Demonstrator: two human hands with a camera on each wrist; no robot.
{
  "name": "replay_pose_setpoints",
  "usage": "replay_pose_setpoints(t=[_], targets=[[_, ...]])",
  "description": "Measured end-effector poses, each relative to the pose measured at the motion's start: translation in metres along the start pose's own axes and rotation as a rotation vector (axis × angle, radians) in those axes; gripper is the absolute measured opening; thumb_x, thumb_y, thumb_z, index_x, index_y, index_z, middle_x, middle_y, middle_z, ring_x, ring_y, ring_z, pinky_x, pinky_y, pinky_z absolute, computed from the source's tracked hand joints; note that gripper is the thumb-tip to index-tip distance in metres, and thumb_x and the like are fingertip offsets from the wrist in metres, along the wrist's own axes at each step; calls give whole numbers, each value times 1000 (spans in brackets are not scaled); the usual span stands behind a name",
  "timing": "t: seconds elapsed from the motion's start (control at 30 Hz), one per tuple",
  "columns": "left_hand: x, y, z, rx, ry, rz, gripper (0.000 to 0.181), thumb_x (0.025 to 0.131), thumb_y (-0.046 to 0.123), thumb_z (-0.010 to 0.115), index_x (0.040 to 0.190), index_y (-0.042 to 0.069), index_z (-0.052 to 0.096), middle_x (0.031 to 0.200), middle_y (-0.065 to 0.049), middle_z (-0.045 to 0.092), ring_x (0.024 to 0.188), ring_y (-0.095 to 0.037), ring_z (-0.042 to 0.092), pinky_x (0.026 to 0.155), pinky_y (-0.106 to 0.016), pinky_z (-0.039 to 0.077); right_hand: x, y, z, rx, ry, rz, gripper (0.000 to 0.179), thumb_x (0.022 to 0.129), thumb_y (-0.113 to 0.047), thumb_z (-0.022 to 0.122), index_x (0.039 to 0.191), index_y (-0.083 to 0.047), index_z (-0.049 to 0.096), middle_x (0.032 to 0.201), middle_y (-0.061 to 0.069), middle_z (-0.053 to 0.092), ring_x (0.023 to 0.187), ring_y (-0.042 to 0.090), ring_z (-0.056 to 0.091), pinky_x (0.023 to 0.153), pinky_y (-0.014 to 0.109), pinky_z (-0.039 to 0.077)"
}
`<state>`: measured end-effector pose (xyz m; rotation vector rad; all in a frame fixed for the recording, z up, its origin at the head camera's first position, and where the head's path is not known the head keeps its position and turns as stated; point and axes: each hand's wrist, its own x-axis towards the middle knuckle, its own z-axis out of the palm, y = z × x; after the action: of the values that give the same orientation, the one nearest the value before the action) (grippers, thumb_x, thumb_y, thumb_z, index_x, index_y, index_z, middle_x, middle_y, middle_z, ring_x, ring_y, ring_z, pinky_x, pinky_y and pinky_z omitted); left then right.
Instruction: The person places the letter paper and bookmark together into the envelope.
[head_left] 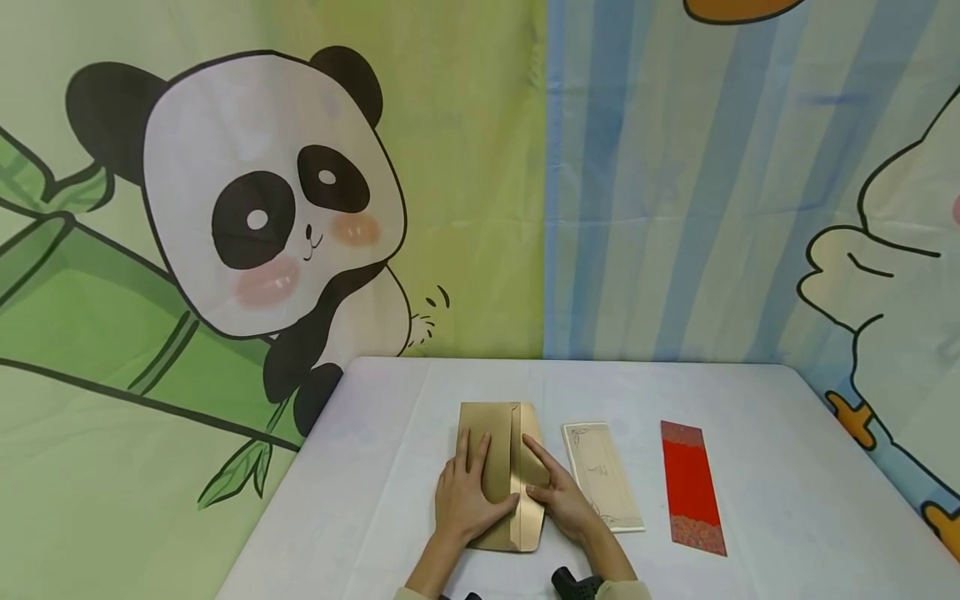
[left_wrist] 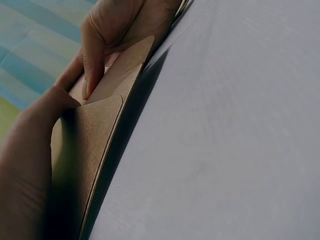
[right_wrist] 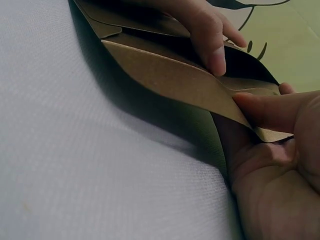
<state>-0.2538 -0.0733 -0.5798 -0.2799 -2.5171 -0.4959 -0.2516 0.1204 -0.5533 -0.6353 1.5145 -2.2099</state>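
A gold-brown paper envelope [head_left: 491, 418] lies on the white table, its long side flap [head_left: 531, 529] standing up a little along the right. My left hand [head_left: 461, 507] rests on the envelope with fingers spread, its thumb reaching to the flap's fold. From the right side, my right hand [head_left: 572, 507] pinches the flap. In the right wrist view, the right thumb [right_wrist: 265, 107] lies on top of the raised flap and the other fingers are underneath, partly hidden. The left wrist view shows the envelope's rounded lower corner [left_wrist: 112, 105] from the side.
Right of the envelope lies a cream card or folder [head_left: 603, 475] with an ornamental border, close to my right hand. Farther right is a red paper strip [head_left: 693, 483] with patterned ends. A black wrist device [head_left: 576, 583] sits at my right wrist. A panda-printed curtain [head_left: 480, 167] hangs behind the table.
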Motion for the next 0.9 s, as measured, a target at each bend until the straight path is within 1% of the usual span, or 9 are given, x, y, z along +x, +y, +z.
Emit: replay_pose_setpoints(t=[0.1,0.2,0.27,0.33,0.4,0.53,0.67,0.77,0.9], targets=[[1,0,-1,-30,19,9,99,59,65,64,144,24,35,150,-11,22,106,-30,51,69,-42,47,1,-1,-1,-1,2,2,77,87,16,39,150,-14,7,150,23,4,123,36,38,89,48,43],[3,1,-1,-78,49,25,96,58,59,67,142,21,38,149,-14,24,104,-31,53,57,-36,48,1,0,-3,10,14,10,77,85,19,39,149,-12,9,150,24,3,119,36,43,87,47,44],[3,1,-1,-101,62,38,95,58,57,69,141,20,40,148,-16,25,103,-32,55,52,-33,47,2,2,-7,27,16,18,76,84,19,38,149,-10,11,150,24,3,118,35,45,86,46,45],[3,1,-1,-117,64,48,95,57,55,70,140,20,42,148,-16,26,102,-32,56,49,-30,45,3,6,-11,37,19,21,71,86,17,39,148,-9,14,149,25,6,118,35,46,87,44,45],[2,1,-1,-118,59,53,94,57,55,70,140,20,43,148,-16,26,102,-32,56,49,-29,45,5,11,-16,36,18,27,68,89,14,40,148,-10,17,148,26,10,119,34,46,88,44,44],[0,0,0,-90,30,59,93,58,57,69,140,22,43,148,-15,26,107,-32,53,52,-34,47,7,19,-21,-43,41,28,68,89,9,46,148,-17,23,150,21,8,118,34,46,88,44,45],[1,0,-1,-53,1,67,92,59,60,66,140,24,42,149,-12,25,111,-32,51,54,-38,49,8,21,-21,-116,56,16,71,87,8,49,147,-22,25,153,10,3,127,32,33,91,40,43],[1,0,-1,-37,-6,66,95,60,68,63,141,25,39,150,-9,24,112,-31,49,55,-40,48,9,22,-20,-132,42,-12,72,87,7,50,148,-20,22,153,11,3,130,33,27,92,38,42],[2,1,0,-25,3,47,103,57,81,56,142,26,37,151,-8,22,113,-31,47,57,-40,47,9,23,-19,-157,25,-46,72,88,5,51,149,-17,18,153,16,3,128,35,31,90,39,44]])
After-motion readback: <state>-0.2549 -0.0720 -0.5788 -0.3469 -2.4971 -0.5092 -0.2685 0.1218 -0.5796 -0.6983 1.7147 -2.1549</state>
